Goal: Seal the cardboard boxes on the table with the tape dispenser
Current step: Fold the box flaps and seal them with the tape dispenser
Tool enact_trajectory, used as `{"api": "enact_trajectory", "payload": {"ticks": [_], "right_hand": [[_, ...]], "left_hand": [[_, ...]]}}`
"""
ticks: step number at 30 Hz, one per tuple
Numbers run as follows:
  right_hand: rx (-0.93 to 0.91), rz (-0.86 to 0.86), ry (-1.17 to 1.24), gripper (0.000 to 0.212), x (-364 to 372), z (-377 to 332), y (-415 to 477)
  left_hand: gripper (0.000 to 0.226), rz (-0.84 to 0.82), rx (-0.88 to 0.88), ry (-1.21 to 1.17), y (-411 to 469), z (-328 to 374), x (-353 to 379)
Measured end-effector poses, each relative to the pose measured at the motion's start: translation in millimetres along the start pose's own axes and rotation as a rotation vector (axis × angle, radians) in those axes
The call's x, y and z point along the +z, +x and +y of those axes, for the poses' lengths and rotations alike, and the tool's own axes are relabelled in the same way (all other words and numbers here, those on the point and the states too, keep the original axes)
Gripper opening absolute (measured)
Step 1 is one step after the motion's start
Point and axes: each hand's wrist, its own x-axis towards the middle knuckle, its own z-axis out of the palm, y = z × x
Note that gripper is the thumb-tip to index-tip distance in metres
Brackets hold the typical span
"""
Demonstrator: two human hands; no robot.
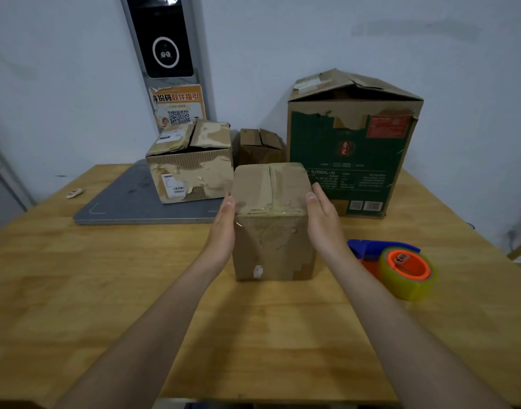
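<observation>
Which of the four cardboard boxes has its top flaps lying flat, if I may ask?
The front box, between the left hand and right hand; the torn box, dark box and green box have raised flaps.

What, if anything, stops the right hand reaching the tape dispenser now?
Probably nothing, so yes: the right hand lies open beside the front box, holding nothing, and the tape dispenser sits uncovered beside that forearm.

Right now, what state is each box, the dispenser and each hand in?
Front box: flaps shut.
Left box: flaps ajar.
Small back box: flaps ajar.
Green box: flaps peaked, unsealed.
Tape dispenser: lying untouched.
Left hand: open, against front box.
Right hand: open, beside front box.
</observation>
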Motion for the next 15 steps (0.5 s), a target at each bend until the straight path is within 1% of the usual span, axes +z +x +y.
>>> {"api": "enact_trajectory", "payload": {"ticks": [2, 4, 5, 6, 7, 9, 11, 13, 15], "right_hand": [[-0.019, -0.041, -0.090, 0.055, -5, -3, -1], [-0.058, -0.106, -0.280, 0.056, -16, -5, 1], [-0.097, -0.138, -0.397, 0.057, -22, -8, 4], [-0.152, -0.160, -0.519, 0.059, -28, -11, 8], [-0.214, -0.177, -0.626, 0.062, -33, -14, 13], [-0.326, -0.246, -0.760, 0.062, -37, -23, 23], [-0.439, -0.358, -0.840, 0.058, -31, -34, 32], [-0.512, -0.476, -0.898, 0.059, -19, -41, 38], [-0.494, -0.566, -0.935, 0.064, -9, -43, 42]], "left_hand": [[0.074, -0.057, -0.032, 0.094, -2, 3, -4], [0.099, -0.165, -0.016, 0.232, -3, 5, -15], [0.105, -0.209, 0.009, 0.312, -2, 8, -21], [0.100, -0.233, 0.052, 0.372, 0, 12, -27], [0.090, -0.242, 0.117, 0.428, 3, 17, -31], [0.080, -0.255, 0.282, 0.588, 13, 33, -38], [0.078, -0.364, 0.454, 0.814, 28, 49, -40], [0.075, -0.479, 0.581, 1.008, 40, 57, -36], [0.072, -0.523, 0.649, 1.062, 44, 56, -29]]}}
